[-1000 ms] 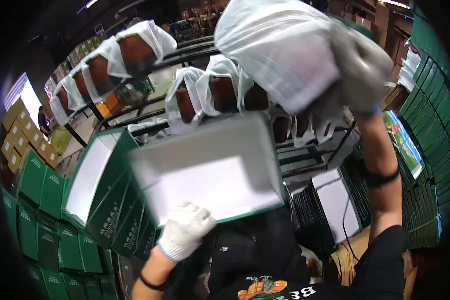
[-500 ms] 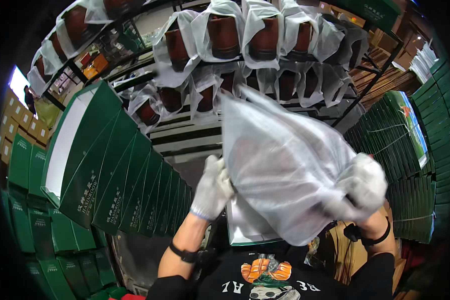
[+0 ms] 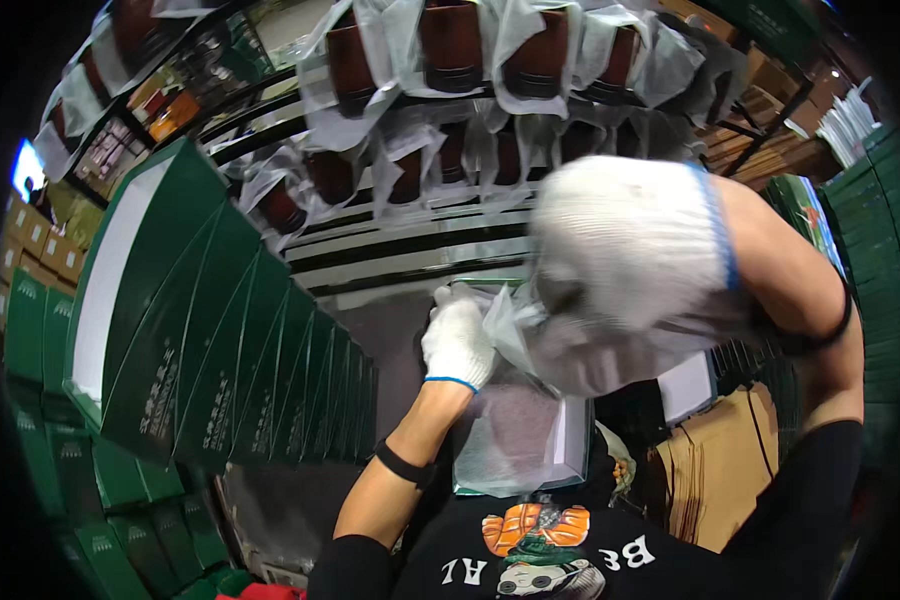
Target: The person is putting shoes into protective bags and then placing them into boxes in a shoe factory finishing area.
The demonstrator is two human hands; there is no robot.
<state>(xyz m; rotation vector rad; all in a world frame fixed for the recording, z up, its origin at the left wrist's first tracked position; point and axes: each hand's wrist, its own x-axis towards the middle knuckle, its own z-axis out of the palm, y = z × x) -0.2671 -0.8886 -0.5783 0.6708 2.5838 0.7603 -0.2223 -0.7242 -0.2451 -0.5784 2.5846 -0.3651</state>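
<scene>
A clear bag (image 3: 515, 430) is pinched at its top by the gloved left hand (image 3: 457, 340), seemingly steadied over a box (image 3: 570, 450), while the blurred right hand (image 3: 630, 260) looks closed on its plastic.

Green boxes (image 3: 220, 330) stacked left; bagged brown jars (image 3: 450, 45) on shelves.
</scene>
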